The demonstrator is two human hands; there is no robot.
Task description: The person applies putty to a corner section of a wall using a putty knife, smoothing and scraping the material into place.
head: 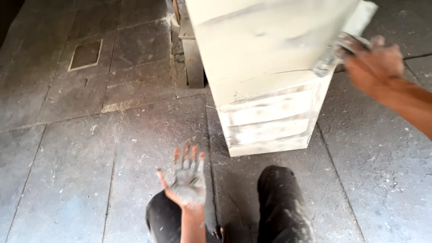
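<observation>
Here the person sits on the grey stone floor [81, 148], dark-trousered knees [281, 198] drawn up just short of a tall cream-coated wooden cabinet [265, 67], so its near face and right edge lie within arm's reach. The cabinet stands on the floor straight ahead, its lower front marked by horizontal bands where paler filler streaks across the wood.

The right hand [373, 63] is raised to the cabinet's right edge and is closed around a flat-bladed scraper [344, 42], blurred in this view; the blade appears laid against the surface near the corner, angled as if to spread or drag the coating, though the exact contact is smeared by motion. The fingers wrap the handle firmly.

The left hand [188, 177] hangs free above the left knee, palm up toward the camera, fingers spread and holding nothing. Its palm is caked in grey paste, which suggests it serves as a resting or supply surface, kept away from the wet face.
</observation>
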